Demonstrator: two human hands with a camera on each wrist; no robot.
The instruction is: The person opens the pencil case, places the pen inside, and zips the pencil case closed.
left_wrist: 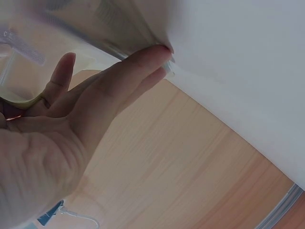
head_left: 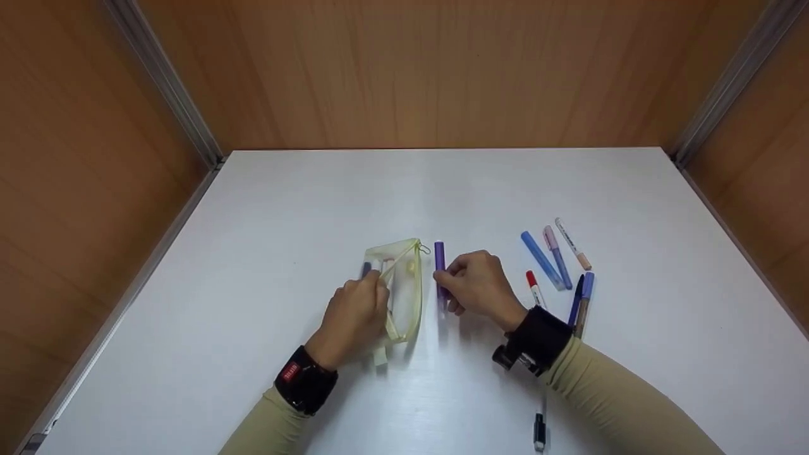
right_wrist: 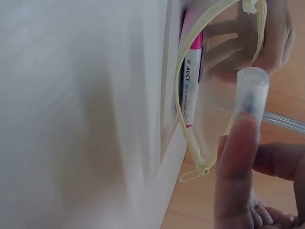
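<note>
The left hand (head_left: 354, 316) is laid on the near-left side of a pale yellow mesh pouch (head_left: 404, 284), fingers curled over its edge and gripping it, so that the mouth is held open toward the right; in the left wrist view the fingers (left_wrist: 143, 62) are seen stretched along the mesh. The right hand (head_left: 480, 284) is set just beside the pouch's right edge, and a purple marker (head_left: 440, 259) is pinched between thumb and fingers, its length pointing away from the person, close to the zipper pull. In the right wrist view the marker's frosted end (right_wrist: 251, 90) is seen in front of the pouch opening, with one pink-capped pen (right_wrist: 191, 81) already lying inside. One pouch and one held marker are counted; to the right, six loose pens (head_left: 556, 265) are scattered on the tabletop (head_left: 442, 189), blue, pink, white, red and two darker ones partly covered by the right wrist band. A small black object (head_left: 539, 433) is seen near the right sleeve. The tabletop is white and is enclosed by wood-panelled walls (head_left: 404, 69) with metal corner strips.
</note>
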